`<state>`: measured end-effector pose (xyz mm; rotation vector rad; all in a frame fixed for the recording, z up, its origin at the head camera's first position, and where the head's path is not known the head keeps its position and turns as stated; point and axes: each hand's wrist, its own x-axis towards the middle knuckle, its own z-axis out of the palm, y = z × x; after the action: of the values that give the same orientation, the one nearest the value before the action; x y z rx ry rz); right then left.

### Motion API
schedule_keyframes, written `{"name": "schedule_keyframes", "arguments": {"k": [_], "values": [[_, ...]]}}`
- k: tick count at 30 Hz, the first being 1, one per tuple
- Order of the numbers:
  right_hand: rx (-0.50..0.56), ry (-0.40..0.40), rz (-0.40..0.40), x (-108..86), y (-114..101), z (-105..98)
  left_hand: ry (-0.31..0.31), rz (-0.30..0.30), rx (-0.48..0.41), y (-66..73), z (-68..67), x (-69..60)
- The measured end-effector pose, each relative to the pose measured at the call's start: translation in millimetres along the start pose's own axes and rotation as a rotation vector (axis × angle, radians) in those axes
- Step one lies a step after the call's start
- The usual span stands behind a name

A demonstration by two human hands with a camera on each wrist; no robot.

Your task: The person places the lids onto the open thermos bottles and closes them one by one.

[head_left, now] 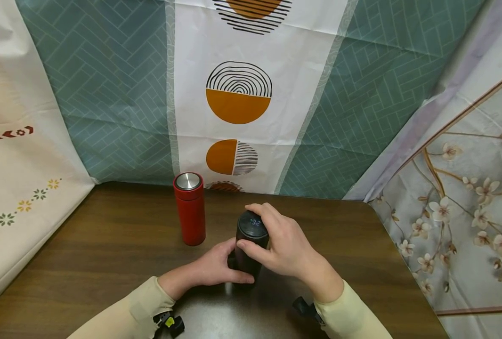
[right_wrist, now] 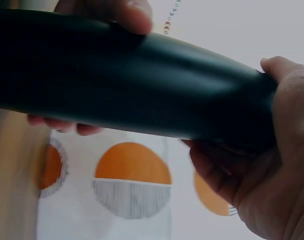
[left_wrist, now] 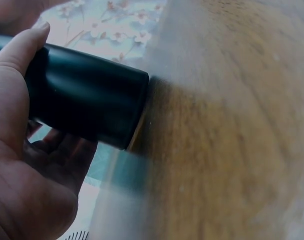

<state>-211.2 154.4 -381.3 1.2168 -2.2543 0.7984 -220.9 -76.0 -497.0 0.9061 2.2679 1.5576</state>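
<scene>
A black thermos flask [head_left: 251, 240] stands upright at the middle of the table, lit digits showing on its lid [head_left: 253, 224]. Around its lower body my left hand [head_left: 217, 264] is curled, thumb on the near side. My right hand [head_left: 282, 240] grips the lid end from the right, thumb in front and fingers over the far side. In the left wrist view the flask's base [left_wrist: 124, 110] is at the tabletop; whether it touches is hard to tell. The right wrist view shows both hands round the dark flask body [right_wrist: 141, 80].
A red thermos flask [head_left: 190, 212] with a silver-topped lid stands to the left and farther back. The brown wooden table [head_left: 107, 245] meets a patterned cloth [head_left: 119, 94] behind, with a floral cloth [head_left: 467, 226] at the right and a cream one [head_left: 18, 188] at the left.
</scene>
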Motion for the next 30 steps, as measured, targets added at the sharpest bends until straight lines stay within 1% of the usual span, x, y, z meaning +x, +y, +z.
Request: {"name": "schedule_keyframes", "arguments": {"k": [3, 5, 10, 15, 19, 25, 30], "values": [[0.054, -0.003, 0.025, 1.6, 2, 2, 0.004, 0.005, -0.007, -0.6, -1.3, 0.2], [0.027, -0.013, 0.031, 1.7, 1, 1, 0.003, 0.008, -0.012, -1.1, -1.7, -0.1], [-0.091, -0.036, 0.013, -0.1, -5, -7, -0.010, 0.019, -0.021, -0.7, -1.5, 0.2], [-0.096, -0.025, 0.061, -1.1, -1, -8, -0.017, 0.008, -0.043, -0.6, -1.3, 1.4], [-0.117, -0.004, 0.064, -2.2, -1, -8, -0.020, 0.007, -0.043, 0.2, -1.3, 1.4], [-0.151, 0.038, 0.078, -2.2, -5, -8, -0.018, 0.009, -0.037, 0.5, -1.7, 0.6], [-0.187, 0.051, 0.107, -2.8, -13, -9, -0.018, 0.019, -0.031, 0.2, -1.7, -0.7]]}}
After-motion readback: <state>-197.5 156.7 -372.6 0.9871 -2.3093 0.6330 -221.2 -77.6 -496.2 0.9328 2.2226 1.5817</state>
